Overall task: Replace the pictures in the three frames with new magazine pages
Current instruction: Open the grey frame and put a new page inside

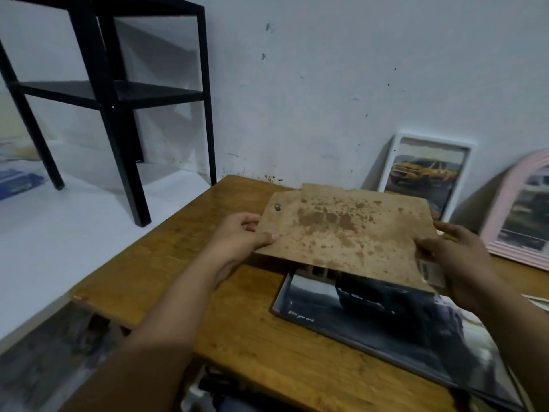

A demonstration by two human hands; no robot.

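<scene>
Both hands gripped the stained brown rectangular backing board (341,233), left hand (237,236) and right hand (457,260) at its ends; long axis left-right, far edge tilted up above the dark magazine page (371,316) on the wooden table (237,322).

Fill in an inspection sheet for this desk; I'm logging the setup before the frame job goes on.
Surface: wooden table, worn, set against the wall.
Job's things: stained backing board held above a magazine lying flat; white frame with a yellow car picture and pink arched frame lean on the wall.
Clutter: paper edge at far right, unclear.
Hands: left hand grips the board's left edge; right hand grips its right edge.
Cables: nothing seen.
Surroundings: black shelf on a white surface; marked white wall.
</scene>
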